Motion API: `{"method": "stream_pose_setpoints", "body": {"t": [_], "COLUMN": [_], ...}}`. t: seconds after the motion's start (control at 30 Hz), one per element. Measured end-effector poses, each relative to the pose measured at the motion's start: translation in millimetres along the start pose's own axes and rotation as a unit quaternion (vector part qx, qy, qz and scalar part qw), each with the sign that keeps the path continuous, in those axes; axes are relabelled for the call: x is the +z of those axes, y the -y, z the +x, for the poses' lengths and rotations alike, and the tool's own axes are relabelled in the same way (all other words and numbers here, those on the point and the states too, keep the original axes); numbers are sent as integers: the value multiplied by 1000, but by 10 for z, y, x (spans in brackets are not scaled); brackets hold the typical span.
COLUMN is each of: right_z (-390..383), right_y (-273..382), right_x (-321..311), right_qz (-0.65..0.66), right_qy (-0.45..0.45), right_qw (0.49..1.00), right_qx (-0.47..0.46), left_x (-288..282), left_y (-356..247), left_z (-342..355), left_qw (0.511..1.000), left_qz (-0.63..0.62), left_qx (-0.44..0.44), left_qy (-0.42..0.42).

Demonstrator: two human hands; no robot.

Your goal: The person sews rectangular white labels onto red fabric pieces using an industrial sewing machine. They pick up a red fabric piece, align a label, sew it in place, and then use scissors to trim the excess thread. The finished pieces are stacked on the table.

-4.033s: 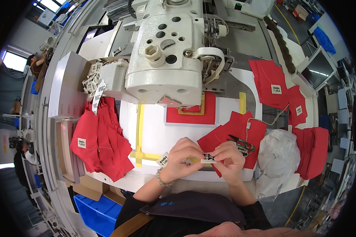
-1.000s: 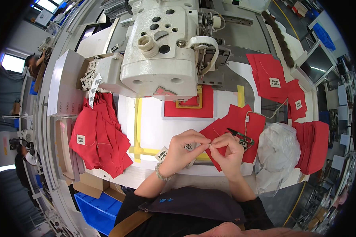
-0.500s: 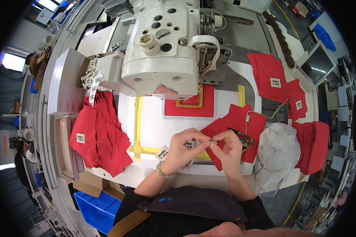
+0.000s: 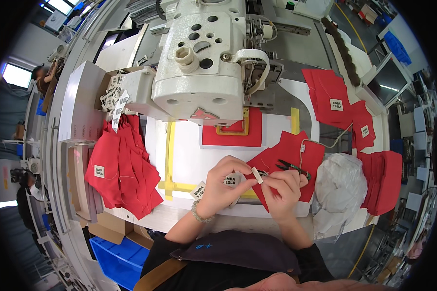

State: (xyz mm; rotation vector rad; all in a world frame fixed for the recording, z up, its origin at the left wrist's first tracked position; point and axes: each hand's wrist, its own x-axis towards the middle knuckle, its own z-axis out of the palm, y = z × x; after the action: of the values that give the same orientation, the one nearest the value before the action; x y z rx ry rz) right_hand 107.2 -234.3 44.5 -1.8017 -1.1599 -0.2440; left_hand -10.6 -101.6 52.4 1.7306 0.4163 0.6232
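A small cream fabric label (image 4: 257,175) is held edge-on, pinched by the thumb and forefinger of my left hand (image 4: 222,190). My right hand (image 4: 282,195) is closed, its fingers curled, with thumb and forefinger at the label's right edge. Beneath my hands, more cream labels with dark print (image 4: 198,190) lie on the white work surface, partly covered by my left hand. A pair of thread snips (image 4: 292,168) with dark blades rests on red fabric pieces (image 4: 311,154) just beyond my right hand.
A white sewing machine head (image 4: 199,77) stands ahead, over a red piece (image 4: 228,139) within a yellow clamp frame (image 4: 248,121). Red fabric stacks lie left (image 4: 124,169) and far right (image 4: 327,94). A box of labels (image 4: 82,102), a clear plastic bag (image 4: 342,182) and a blue crate (image 4: 116,259) surround the table.
The label has been turned so its face shows more. My right hand has rotated, its fingers curling inward, and more of the snips shows. My left hand has barely shifted.
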Motion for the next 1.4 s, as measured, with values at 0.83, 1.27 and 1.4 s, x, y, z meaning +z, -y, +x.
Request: {"method": "stream_pose_setpoints", "body": {"t": [0.83, 1.27, 1.4], "right_z": [-1, 34, 8], "right_y": [33, 39, 30], "right_x": [-4, -22, 18], "right_qz": [222, 295, 345], "right_qy": [95, 98, 56], "right_qw": [955, 927, 910], "right_qx": [171, 209, 221], "left_x": [1, 9, 30], "left_y": [-37, -125, -144], "left_z": [-65, -46, -38], "left_qw": [980, 990, 992], "left_qz": [-181, -124, -103], "left_qx": [-81, -70, -69], "left_qy": [7, 14, 11]}}
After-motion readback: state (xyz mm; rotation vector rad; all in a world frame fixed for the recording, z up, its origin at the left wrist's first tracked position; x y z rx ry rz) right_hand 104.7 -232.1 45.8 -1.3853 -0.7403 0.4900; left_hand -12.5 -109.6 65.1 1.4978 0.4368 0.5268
